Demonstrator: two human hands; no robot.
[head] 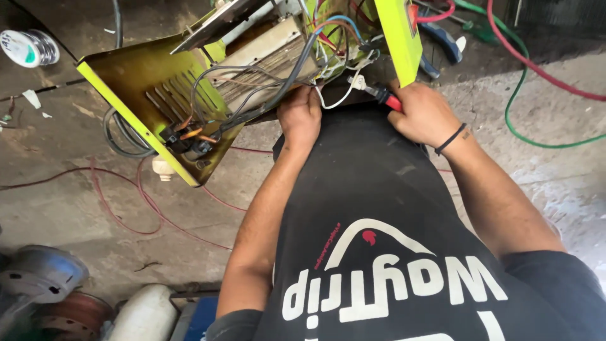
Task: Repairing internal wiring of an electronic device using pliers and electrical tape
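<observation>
The opened yellow-green machine case [148,95] lies tipped on the concrete floor [76,208], its tangle of wires [265,82] spilling toward the person. The left hand [300,117] has its fingers curled among grey and white wires at the case's lower edge. The right hand [424,113] is closed round a red-handled tool [386,98] (tip towards a white connector [357,82]).

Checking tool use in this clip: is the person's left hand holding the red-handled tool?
No. The red-handled tool sits in the right hand, while the left hand rests on the wires.
</observation>
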